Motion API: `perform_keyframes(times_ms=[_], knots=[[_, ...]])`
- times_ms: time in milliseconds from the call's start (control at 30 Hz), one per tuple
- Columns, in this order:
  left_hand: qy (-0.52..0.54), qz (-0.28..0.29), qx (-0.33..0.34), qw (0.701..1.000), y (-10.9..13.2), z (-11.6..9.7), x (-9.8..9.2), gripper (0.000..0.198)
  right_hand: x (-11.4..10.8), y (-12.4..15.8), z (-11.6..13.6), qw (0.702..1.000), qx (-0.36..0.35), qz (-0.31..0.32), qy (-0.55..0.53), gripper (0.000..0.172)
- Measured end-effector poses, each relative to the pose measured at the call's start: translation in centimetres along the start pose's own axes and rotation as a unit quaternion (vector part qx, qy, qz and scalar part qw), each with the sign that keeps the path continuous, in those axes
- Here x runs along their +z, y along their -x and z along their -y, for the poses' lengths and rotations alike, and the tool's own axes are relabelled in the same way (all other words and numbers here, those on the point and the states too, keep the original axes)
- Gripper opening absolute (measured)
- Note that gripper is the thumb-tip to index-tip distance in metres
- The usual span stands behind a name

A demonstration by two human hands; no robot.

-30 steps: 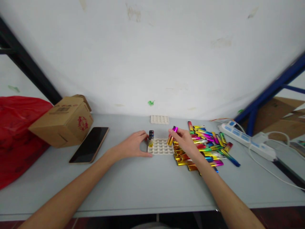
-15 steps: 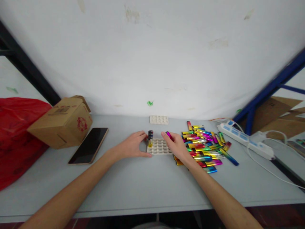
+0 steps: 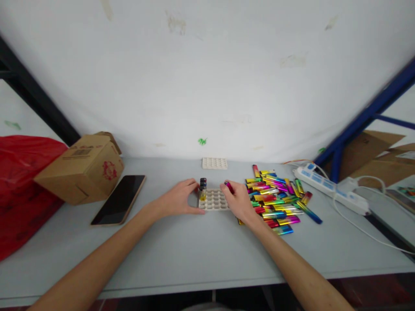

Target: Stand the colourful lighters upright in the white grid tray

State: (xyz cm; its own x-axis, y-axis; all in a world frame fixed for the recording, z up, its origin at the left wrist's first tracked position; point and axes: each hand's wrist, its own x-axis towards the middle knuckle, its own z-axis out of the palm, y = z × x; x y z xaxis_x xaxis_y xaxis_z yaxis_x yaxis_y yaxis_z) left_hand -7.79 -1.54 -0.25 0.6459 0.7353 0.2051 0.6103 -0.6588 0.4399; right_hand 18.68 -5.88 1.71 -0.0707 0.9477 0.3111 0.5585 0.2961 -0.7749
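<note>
A small white tray [image 3: 214, 200] with rows of round sockets lies on the grey table. One or two lighters [image 3: 202, 189] stand upright in its left column. My left hand [image 3: 180, 199] rests against the tray's left edge, fingers curled around it. My right hand [image 3: 237, 200] is closed on a magenta lighter [image 3: 228, 186], held at the tray's right side. A heap of shiny multicoloured lighters [image 3: 279, 199] lies just right of that hand.
A second white tray [image 3: 214, 163] lies by the wall. A black phone [image 3: 118, 199], a cardboard box [image 3: 82, 167] and a red bag [image 3: 19, 181] are at the left. A white power strip [image 3: 330, 188] with cable lies at the right.
My right hand has lowered the magenta lighter from above the tray's right edge down to the tray. The left hand has stayed on the tray.
</note>
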Motion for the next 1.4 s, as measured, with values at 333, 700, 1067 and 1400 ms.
perform_keyframes(times_ms=[333,700,1067,1400], knots=[[0.003,-0.001,0.002,1.000,0.0,0.1,0.1,0.067,0.1,0.1,0.8,1.000,-0.018,0.016,0.014,0.057],[0.000,0.007,0.003,1.000,0.0,0.0,-0.2,0.070,-0.2,0.2,0.5,0.999,-0.009,0.018,0.026,0.039],[0.006,0.001,0.004,1.000,0.1,-0.1,0.0,0.069,-1.0,0.4,0.2,0.975,-0.176,0.092,0.099,0.041],[0.005,0.008,0.003,1.000,0.1,-0.3,-0.1,0.064,0.4,0.6,-0.1,0.971,-0.141,0.151,0.122,0.030]])
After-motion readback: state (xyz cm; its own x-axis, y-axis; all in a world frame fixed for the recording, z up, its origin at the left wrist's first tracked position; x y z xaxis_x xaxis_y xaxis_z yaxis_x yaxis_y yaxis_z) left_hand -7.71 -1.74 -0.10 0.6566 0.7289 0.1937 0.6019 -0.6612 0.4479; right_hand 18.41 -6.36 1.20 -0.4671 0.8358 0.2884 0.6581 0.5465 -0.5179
